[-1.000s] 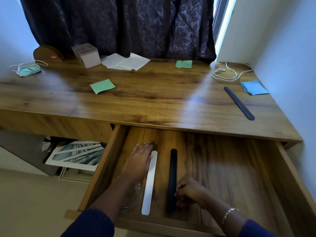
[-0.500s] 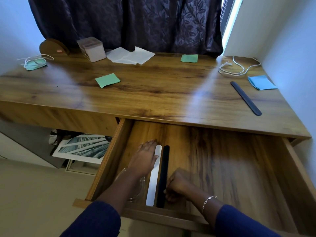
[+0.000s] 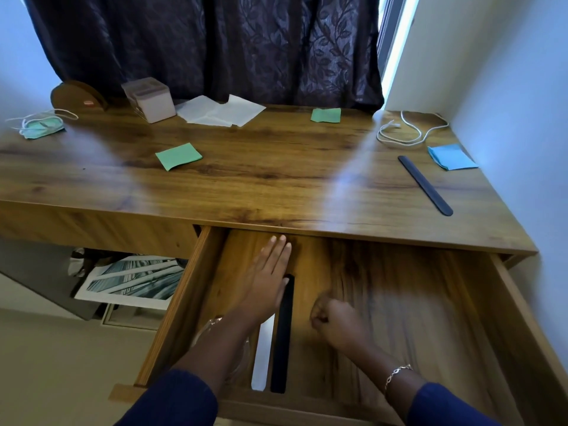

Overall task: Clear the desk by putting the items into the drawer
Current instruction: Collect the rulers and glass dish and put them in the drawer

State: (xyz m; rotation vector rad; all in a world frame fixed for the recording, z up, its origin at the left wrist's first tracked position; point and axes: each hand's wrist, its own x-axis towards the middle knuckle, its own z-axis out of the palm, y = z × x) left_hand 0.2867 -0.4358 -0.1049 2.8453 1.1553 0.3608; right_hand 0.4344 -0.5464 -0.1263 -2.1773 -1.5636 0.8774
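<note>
Drawer (image 3: 178, 305) open, left part: white strip (image 3: 262, 355) and black strip (image 3: 282, 333) side by side, running front to back. Left hand (image 3: 267, 278) flat, fingers straight and together, over white strip's far end. Right hand (image 3: 338, 322) just right of black strip, curled in fist, nothing seen in it. Desk (image 3: 261, 186): second black strip (image 3: 425, 186) near right edge, blue note (image 3: 451, 156) and cable (image 3: 405, 132) beyond; green note (image 3: 179, 156) mid-left; mask (image 3: 40, 127), box (image 3: 149, 98), papers (image 3: 221, 110) along back edge.
</note>
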